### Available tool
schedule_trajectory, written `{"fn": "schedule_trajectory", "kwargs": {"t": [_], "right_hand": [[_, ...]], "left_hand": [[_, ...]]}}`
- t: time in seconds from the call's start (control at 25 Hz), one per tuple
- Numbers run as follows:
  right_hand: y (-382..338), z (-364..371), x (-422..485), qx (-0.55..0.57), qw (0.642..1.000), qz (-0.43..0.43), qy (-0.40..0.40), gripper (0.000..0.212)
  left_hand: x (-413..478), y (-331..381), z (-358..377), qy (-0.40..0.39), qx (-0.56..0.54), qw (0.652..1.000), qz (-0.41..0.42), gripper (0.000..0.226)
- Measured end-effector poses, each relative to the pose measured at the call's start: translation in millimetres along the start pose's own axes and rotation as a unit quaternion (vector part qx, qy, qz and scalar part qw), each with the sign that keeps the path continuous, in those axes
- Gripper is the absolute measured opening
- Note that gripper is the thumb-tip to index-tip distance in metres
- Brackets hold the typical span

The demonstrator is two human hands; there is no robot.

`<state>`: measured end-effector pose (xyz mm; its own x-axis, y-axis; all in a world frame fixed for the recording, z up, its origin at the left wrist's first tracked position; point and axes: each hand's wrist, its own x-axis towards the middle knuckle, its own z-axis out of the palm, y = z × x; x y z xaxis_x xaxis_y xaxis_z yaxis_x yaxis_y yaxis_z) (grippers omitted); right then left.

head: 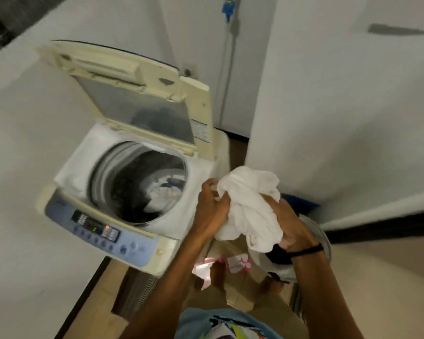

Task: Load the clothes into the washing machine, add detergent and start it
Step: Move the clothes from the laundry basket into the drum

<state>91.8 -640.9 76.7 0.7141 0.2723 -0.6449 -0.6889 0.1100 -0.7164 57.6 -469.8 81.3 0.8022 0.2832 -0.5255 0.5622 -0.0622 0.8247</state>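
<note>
Washing machine (pixel 78 167) holds clothes (pixel 163 190); left hand (pixel 213 209) and right hand (pixel 291 227) hold white garment (pixel 251 199).

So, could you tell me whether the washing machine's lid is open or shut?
Open: the lid stands raised behind the drum, whose mouth is exposed, some laundry visible inside.

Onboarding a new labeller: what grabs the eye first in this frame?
The bunched white cloth at centre right, gripped by the left hand and right hand. Left of it, the washing machine stands with its lid raised, clothes already lying in the drum.
</note>
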Motion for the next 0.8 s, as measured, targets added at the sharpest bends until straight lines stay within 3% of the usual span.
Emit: {"fn": "schedule_trajectory", "kwargs": {"t": [0.08, 0.16, 0.24, 0.32, 0.44, 0.56, 0.64, 0.72, 0.8], "right_hand": [[-12.4, 48.4, 7.7, 0.003, 0.999, 0.027, -0.047, 0.022], [-23.3, 100.9, 17.9, -0.038, 0.994, 0.027, -0.103, 0.026], [-23.8, 151.8, 42.8, -0.138, 0.982, -0.044, -0.124, 0.028], [-23.0, 200.8, 66.9, -0.227, 0.958, -0.132, -0.118, 0.022], [-19.7, 240.9, 103.2, -0.284, 0.937, -0.162, -0.120, 0.039], [-3.4, 257.0, 140.5, -0.287, 0.939, -0.140, -0.126, 0.039], [14.7, 249.8, 166.0, -0.454, 0.873, -0.170, -0.057, 0.042], [30.9, 227.7, 179.6, -0.509, 0.847, -0.150, 0.012, 0.039], [42.4, 196.2, 178.9, -0.501, 0.853, -0.145, 0.017, 0.031]], "left_hand": [[-4.6, -1.8, -43.2, -0.020, -0.118, 0.992, -0.029, 0.052], [-6.6, -3.3, -85.0, -0.036, -0.260, 0.961, -0.085, 0.035], [7.8, -4.2, -120.4, 0.030, -0.285, 0.955, -0.079, 0.031], [23.6, -8.8, -154.9, 0.139, -0.271, 0.950, -0.067, 0.036], [41.5, -19.7, -196.4, 0.237, -0.258, 0.937, -0.007, 0.023], [65.2, -40.5, -221.6, 0.214, -0.234, 0.948, -0.005, 0.025], [78.0, -57.7, -227.3, 0.193, -0.160, 0.965, -0.075, 0.056], [86.6, -76.8, -221.0, 0.207, -0.117, 0.960, -0.146, 0.082], [92.4, -85.5, -202.8, 0.220, -0.138, 0.955, -0.146, 0.066]]}}
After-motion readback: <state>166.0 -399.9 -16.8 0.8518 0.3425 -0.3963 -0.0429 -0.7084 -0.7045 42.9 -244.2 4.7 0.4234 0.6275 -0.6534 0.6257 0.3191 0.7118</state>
